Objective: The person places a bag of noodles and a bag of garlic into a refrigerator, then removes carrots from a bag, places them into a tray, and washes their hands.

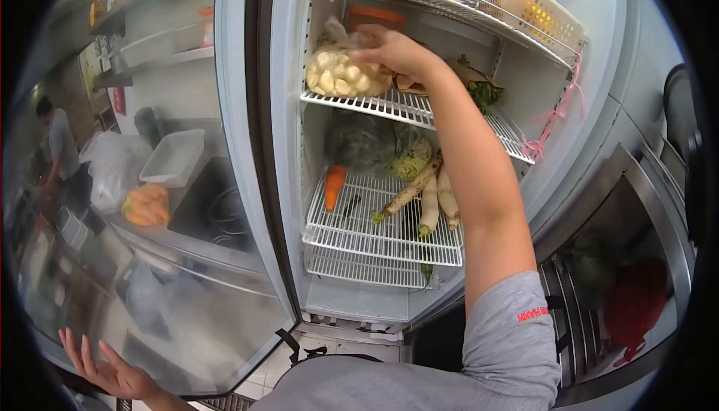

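Observation:
On a wire shelf of the fridge sits a clear bag of pale, peeled cloves (341,74). My right hand (393,53) reaches in over this bag, its fingers bent at the bag's gathered top; the fingertips are partly hidden, with plastic between them. Behind the hand is an orange-rimmed tub (376,17). Leafy greens (485,95) lie farther right on that shelf. One shelf lower are a carrot (334,188), long white radishes (428,205) and a bagged green vegetable (411,160). My left hand (106,368) is at the lower left, fingers spread, near the glass door, holding nothing.
The glass door (247,186) stands at the left; through it show a counter with a white tray (174,158), a bag of orange items (146,205) and a person (60,141). White baskets (533,14) fill the top shelf. A steel-framed door (678,261) is at right.

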A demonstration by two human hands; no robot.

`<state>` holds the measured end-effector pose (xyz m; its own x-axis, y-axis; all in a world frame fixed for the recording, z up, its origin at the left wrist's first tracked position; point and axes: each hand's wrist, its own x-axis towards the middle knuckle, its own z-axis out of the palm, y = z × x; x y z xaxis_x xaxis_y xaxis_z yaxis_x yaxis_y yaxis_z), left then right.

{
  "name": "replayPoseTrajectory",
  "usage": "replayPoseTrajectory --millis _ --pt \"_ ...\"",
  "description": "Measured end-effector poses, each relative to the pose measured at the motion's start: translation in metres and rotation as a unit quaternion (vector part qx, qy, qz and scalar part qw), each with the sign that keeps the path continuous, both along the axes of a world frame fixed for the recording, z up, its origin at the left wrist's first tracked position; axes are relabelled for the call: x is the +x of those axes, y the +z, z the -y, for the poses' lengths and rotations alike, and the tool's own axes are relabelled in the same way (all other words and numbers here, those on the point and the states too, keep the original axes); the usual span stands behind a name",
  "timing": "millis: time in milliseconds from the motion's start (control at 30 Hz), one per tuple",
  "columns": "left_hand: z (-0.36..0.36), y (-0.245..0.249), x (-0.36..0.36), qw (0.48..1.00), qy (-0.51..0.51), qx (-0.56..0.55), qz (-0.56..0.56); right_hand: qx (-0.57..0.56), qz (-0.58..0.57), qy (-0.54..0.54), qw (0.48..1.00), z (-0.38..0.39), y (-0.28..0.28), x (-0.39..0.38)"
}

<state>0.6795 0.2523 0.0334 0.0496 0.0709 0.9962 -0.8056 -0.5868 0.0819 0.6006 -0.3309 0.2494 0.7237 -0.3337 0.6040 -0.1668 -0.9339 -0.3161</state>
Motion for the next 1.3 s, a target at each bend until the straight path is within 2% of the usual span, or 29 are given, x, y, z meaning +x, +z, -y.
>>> replayPoseTrajectory --millis 67,133,200,267,333,433,533,567,600,667,733,800,867,900,933,967,1000,1033,1100,1133,1200,1233,1300 --pt "-0.015 -0.006 0.003 1.0 -0.004 0.016 -0.013 0.031 -0.023 -0.138 0.99 0.008 0.026 -0.025" --pt "-0.015 -0.008 0.0 1.0 -0.01 0.011 -0.008 -0.004 0.008 -0.261 0.965 0.051 0.034 -0.035" --pt "-0.015 -0.007 -0.004 0.999 0.018 0.019 -0.022 -0.085 -0.157 -0.368 0.912 0.088 0.033 -0.051" --pt "-0.01 0.001 -0.008 1.0 0.014 0.011 -0.008 -0.004 -0.226 -0.373 0.9 0.102 0.039 -0.078" --pt "0.013 0.016 -0.019 0.997 0.046 -0.003 0.057 0.042 -0.183 -0.331 0.925 0.178 0.037 -0.119" --pt "0.027 0.016 -0.018 0.997 0.054 -0.022 0.057 0.017 -0.188 -0.408 0.893 0.155 0.01 -0.136" --pt "0.038 0.019 -0.018 0.996 0.064 -0.009 0.07 -0.001 -0.136 -0.39 0.911 0.154 0.008 -0.134" --pt "0.042 0.021 -0.019 0.992 0.098 -0.012 0.075 0.014 -0.191 -0.372 0.908 0.138 0.022 -0.135" --pt "0.046 0.023 -0.018 0.988 0.13 -0.014 0.082 0.018 -0.189 -0.377 0.906 0.148 0.023 -0.143" --pt "0.049 0.018 -0.014 0.988 0.124 -0.036 0.089 -0.037 -0.02 -0.347 0.937 0.17 0.031 -0.159" --pt "0.051 0.02 -0.015 0.976 0.19 -0.022 0.103 -0.025 -0.012 -0.344 0.939 0.177 0.048 -0.181" --pt "0.053 0.016 -0.007 0.979 0.165 -0.039 0.112 -0.013 -0.005 -0.339 0.941 0.176 0.053 -0.196" --pt "0.056 0.015 -0.002 0.981 0.114 -0.086 0.131 0.029 0.098 -0.334 0.937 0.167 0.047 -0.195" --pt "0.055 0.017 -0.005 0.978 0.151 -0.061 0.129 -0.052 0.064 -0.371 0.925 0.16 0.038 -0.188" --pt "0.057 0.016 -0.005 0.979 0.145 -0.06 0.131 -0.049 0.065 -0.377 0.923 0.164 0.03 -0.18" --pt "0.056 0.016 -0.005 0.979 0.148 -0.062 0.125 -0.067 -0.09 -0.441 0.891 0.173 0.022 -0.17" --pt "0.056 0.018 -0.004 0.979 0.152 -0.065 0.12 -0.083 -0.241 -0.489 0.834 0.177 0.017 -0.159" --pt "0.057 0.02 -0.005 0.978 0.153 -0.065 0.124 -0.082 -0.237 -0.489 0.836 0.167 0.018 -0.147" --pt "0.062 0.022 -0.01 0.984 0.14 -0.066 0.092 -0.017 -0.113 -0.388 0.915 0.136 0.025 -0.125" --pt "0.062 0.02 -0.01 0.983 0.143 -0.068 0.092 -0.019 -0.113 -0.385 0.916 0.128 0.023 -0.111" --pt "0.058 0.02 -0.007 0.984 0.152 -0.046 0.085 0.004 -0.3 -0.351 0.887 0.115 0.011 -0.09" --pt "0.06 0.021 -0.008 0.983 0.153 -0.046 0.087 0.004 -0.299 -0.35 0.888 0.115 0.007 -0.086" --pt "0.065 0.021 -0.011 0.98 0.178 -0.043 0.074 0.049 -0.19 -0.3 0.934 0.118 -0.002 -0.082"
